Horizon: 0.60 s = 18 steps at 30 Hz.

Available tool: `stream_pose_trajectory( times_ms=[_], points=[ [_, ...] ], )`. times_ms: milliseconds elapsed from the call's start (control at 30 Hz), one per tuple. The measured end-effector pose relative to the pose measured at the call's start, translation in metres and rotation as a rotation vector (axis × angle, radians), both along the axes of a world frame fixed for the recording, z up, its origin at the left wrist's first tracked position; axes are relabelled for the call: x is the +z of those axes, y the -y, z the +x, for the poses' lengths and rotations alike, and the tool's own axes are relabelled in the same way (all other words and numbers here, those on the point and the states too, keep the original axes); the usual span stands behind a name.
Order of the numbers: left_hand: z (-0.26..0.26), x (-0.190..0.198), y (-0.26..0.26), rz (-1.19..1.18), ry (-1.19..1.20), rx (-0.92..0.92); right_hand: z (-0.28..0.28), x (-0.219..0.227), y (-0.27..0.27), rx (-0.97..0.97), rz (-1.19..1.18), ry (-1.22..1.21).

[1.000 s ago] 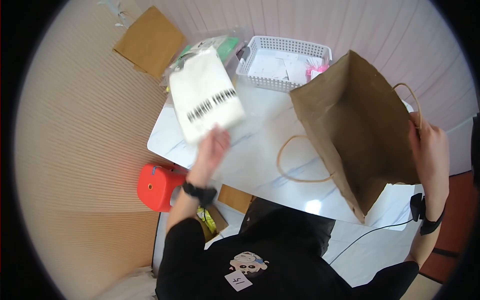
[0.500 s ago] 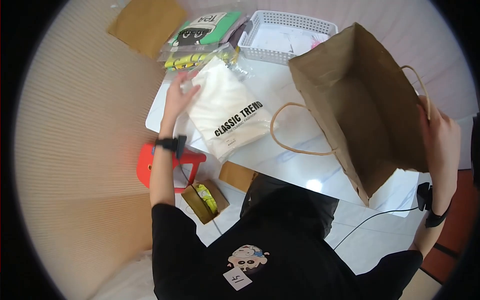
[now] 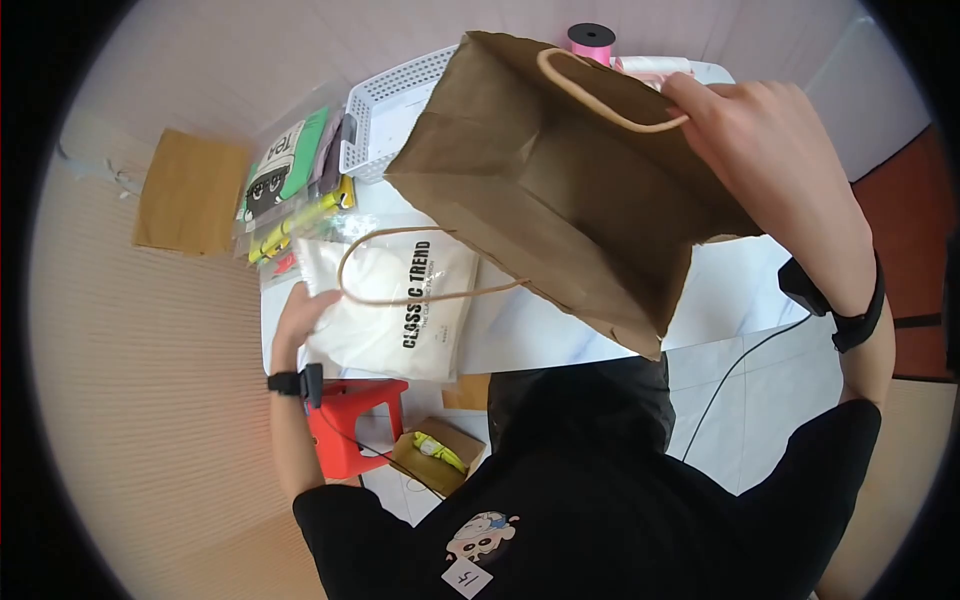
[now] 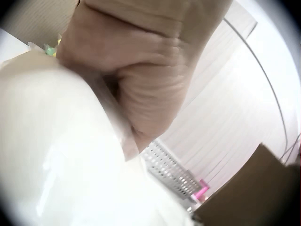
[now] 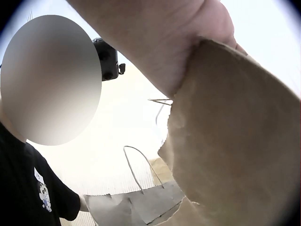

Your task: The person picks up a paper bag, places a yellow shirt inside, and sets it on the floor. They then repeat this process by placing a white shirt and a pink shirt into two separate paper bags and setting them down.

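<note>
White marble-pattern desk (image 3: 720, 290): rectangular top, carrying everything listed below.

Large brown paper carrier bag with twisted paper handles (image 3: 560, 200): tipped on its side above the middle of the desk, mouth facing the person and gaping open. One handle loop hangs down over the white garment; the other crosses the upper rim.

Right hand (image 3: 770, 150): fingers curled over the bag's upper rim at the far right corner of the desk, gripping the paper and holding the bag up.

Folded white garment in a clear plastic sleeve, printed "CLASSIC TREND" in black (image 3: 390, 310): lies flat at the near left corner of the desk, just beside the bag's mouth.

Left hand (image 3: 305, 310): rests on the garment's left edge; whether its fingers pinch the sleeve or merely press on it cannot be told.

White perforated plastic basket (image 3: 385, 110): far edge of the desk, partly behind the bag.

Stack of bagged colourful garments (image 3: 285, 185): far left corner.

Pink ribbon spool (image 3: 592, 42): far edge.
</note>
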State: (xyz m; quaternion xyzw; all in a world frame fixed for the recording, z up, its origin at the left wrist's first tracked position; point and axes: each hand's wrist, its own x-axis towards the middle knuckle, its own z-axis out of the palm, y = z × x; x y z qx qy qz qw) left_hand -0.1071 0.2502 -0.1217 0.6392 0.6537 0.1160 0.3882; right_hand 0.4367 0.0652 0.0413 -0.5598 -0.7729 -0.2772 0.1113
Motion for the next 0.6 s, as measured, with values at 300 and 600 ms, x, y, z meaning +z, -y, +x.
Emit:
stream_pose_trajectory(
  times_ms=[300, 600],
  points=[
    [0.007, 0.189, 0.138, 0.717, 0.591, 0.297, -0.006, 0.012, 0.002, -0.066, -0.121, -0.127],
    [0.109, 0.184, 0.223, 1.655, -0.119, 0.114, -0.035, 0.046, 0.031, -0.053, -0.228, -0.295]
  ],
)
